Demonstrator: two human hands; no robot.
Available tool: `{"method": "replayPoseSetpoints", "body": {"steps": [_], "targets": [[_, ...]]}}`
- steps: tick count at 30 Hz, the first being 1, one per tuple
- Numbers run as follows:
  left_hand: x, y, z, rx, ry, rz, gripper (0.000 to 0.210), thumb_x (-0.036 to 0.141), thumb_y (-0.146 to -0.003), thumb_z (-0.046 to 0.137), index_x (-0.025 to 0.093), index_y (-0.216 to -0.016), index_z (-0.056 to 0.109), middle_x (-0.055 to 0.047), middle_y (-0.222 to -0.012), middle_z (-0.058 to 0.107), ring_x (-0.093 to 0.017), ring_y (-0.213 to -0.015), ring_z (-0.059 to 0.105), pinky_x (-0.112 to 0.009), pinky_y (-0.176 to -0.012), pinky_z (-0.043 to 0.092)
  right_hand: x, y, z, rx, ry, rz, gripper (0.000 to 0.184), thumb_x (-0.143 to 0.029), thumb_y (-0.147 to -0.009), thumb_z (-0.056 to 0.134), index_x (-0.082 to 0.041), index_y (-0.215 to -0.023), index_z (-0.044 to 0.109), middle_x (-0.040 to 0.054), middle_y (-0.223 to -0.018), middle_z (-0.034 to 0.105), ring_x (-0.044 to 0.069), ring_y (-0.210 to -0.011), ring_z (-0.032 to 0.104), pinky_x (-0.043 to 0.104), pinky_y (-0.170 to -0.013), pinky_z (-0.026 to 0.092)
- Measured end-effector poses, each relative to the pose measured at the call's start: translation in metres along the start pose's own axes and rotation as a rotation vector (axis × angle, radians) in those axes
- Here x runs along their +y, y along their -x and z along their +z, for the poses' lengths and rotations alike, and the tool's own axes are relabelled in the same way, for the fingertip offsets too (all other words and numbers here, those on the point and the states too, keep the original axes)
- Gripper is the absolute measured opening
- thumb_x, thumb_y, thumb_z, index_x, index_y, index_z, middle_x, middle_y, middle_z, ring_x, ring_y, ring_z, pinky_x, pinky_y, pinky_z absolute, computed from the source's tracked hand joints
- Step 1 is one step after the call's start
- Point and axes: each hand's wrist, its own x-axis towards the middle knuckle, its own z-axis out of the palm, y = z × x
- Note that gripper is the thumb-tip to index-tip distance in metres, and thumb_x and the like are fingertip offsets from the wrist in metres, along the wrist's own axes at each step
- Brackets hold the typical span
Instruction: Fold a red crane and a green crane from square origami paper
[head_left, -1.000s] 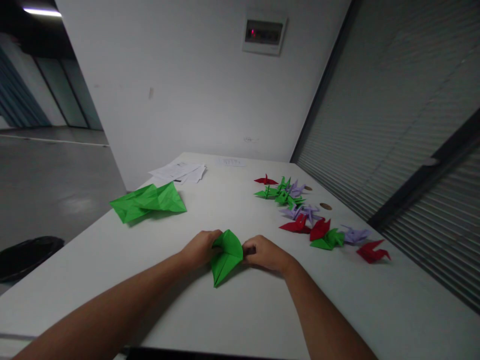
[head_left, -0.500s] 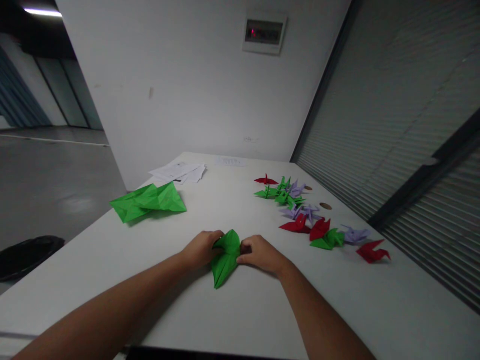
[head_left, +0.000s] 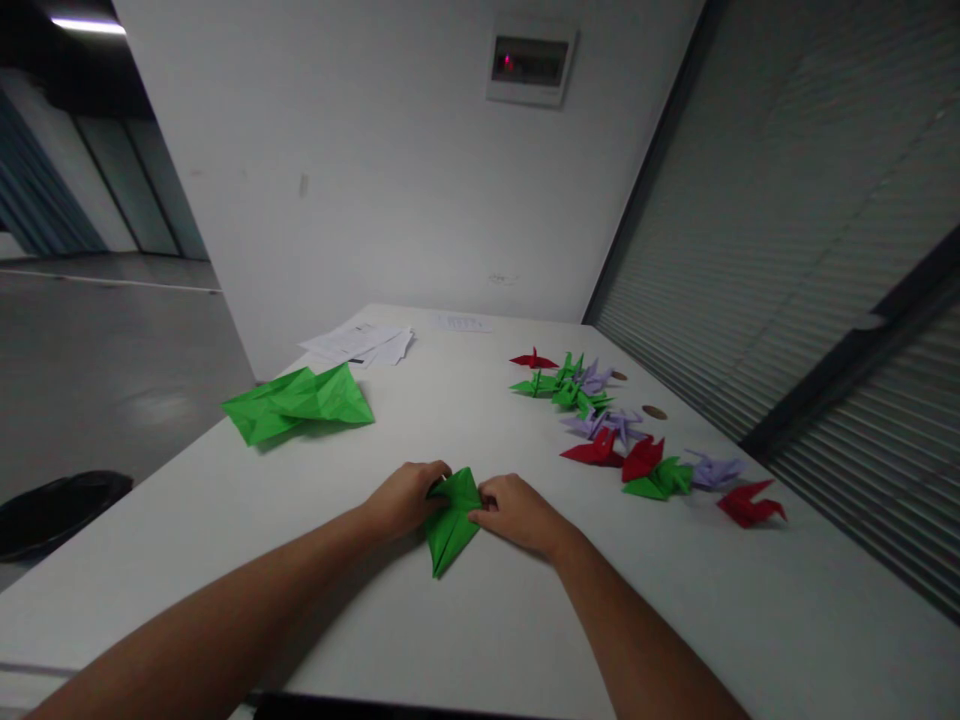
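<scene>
A green sheet of origami paper [head_left: 454,520], folded into a kite-like diamond, lies on the white table [head_left: 345,630] with its narrow point toward me. My left hand [head_left: 409,500] pinches its left corner between thumb and fingers. On the opposite side, my right hand [head_left: 517,512] grips the right edge, thumb on top. The upper tip of the paper stands slightly raised between both hands. Parts of the fingertips are hidden behind the folds.
Creased green sheets [head_left: 300,405] lie at the left, with printed papers [head_left: 360,343] behind them. Along the right sit several folded cranes, among them a red crane [head_left: 750,503] and a purple crane [head_left: 712,470]. A black bin [head_left: 60,510] stands beyond the left edge.
The upper part of the green paper has flattened from a rounded, bulging shape into a more pointed one. Both hands keep hold, the right thumb slightly further in.
</scene>
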Motion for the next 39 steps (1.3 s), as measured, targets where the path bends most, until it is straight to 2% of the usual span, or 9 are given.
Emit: {"method": "replayPoseSetpoints", "body": {"steps": [7,15,22,27,29,32,35,39], "targets": [[0.004,0.0,-0.003,-0.014,0.002,-0.026,0.03,0.017,-0.082,0.063,0.02,-0.112,0.067,-0.005,-0.094,0.075,-0.022,-0.085,0.069,-0.027,-0.072,0.047,-0.004,-0.001,-0.001,0.004,0.027,0.007,0.018,-0.027,-0.08,0.072,-0.017,-0.067,0.066,0.0009,-0.065,0.065,0.014,-0.06,0.055,0.025,-0.055,0.03],[0.004,0.0,-0.003,-0.024,-0.002,-0.032,0.027,0.016,-0.08,0.063,0.021,-0.107,0.067,-0.002,-0.09,0.074,-0.021,-0.083,0.068,-0.026,-0.069,0.045,-0.01,0.001,0.004,0.0,0.031,0.05,0.025,-0.039,-0.071,0.082,-0.018,-0.075,0.069,0.0014,-0.07,0.069,0.016,-0.062,0.057,0.026,-0.055,0.029],[0.002,0.0,0.0,0.001,-0.006,-0.021,0.023,0.015,-0.079,0.063,0.021,-0.101,0.067,-0.003,-0.088,0.073,-0.02,-0.08,0.067,-0.026,-0.068,0.044,-0.016,0.001,0.01,0.09,0.109,0.077,0.065,-0.052,-0.054,0.092,-0.019,-0.103,0.067,0.007,-0.095,0.072,0.025,-0.084,0.065,0.03,-0.07,0.041],[0.001,-0.001,0.001,0.014,0.001,-0.021,0.023,0.015,-0.079,0.063,0.021,-0.101,0.067,-0.002,-0.088,0.073,-0.02,-0.081,0.067,-0.026,-0.069,0.045,-0.017,0.002,0.015,0.098,0.13,0.06,0.089,-0.058,-0.052,0.092,-0.017,-0.124,0.059,0.0132,-0.109,0.071,0.032,-0.099,0.066,0.038,-0.083,0.046],[0.002,-0.001,0.001,0.008,-0.015,-0.021,0.019,0.017,-0.08,0.063,0.021,-0.098,0.066,-0.002,-0.088,0.073,-0.02,-0.081,0.066,-0.027,-0.07,0.045,-0.017,0.002,0.019,0.116,0.113,0.028,0.102,-0.057,-0.051,0.093,-0.018,-0.137,0.052,0.0168,-0.125,0.067,0.035,-0.111,0.063,0.042,-0.093,0.046],[0.002,-0.002,0.0,-0.002,-0.038,-0.013,0.012,0.017,-0.08,0.063,0.02,-0.092,0.065,-0.002,-0.084,0.071,-0.02,-0.078,0.066,-0.027,-0.07,0.045,-0.017,0.001,0.023,0.14,0.086,-0.002,0.129,-0.056,-0.048,0.094,-0.018,-0.155,0.032,0.0221,-0.147,0.051,0.039,-0.131,0.052,0.048,-0.106,0.041],[0.002,-0.001,0.0,0.011,-0.035,-0.01,0.011,0.017,-0.08,0.063,0.019,-0.09,0.064,-0.002,-0.083,0.071,-0.02,-0.077,0.065,-0.028,-0.07,0.046,-0.016,0.0,0.025,0.128,0.053,0.006,0.144,-0.055,-0.046,0.095,-0.017,-0.161,0.018,0.0244,-0.152,0.046,0.04,-0.136,0.047,0.05,-0.11,0.038],[0.003,-0.001,0.0,0.001,-0.008,-0.014,0.016,0.017,-0.08,0.063,0.02,-0.095,0.066,-0.002,-0.085,0.072,-0.02,-0.079,0.066,-0.028,-0.072,0.047,-0.013,0.0,0.023,0.096,0.018,0.048,0.146,-0.052,-0.046,0.096,-0.017,-0.163,0.014,0.0239,-0.147,0.051,0.04,-0.13,0.053,0.049,-0.104,0.042]]}}
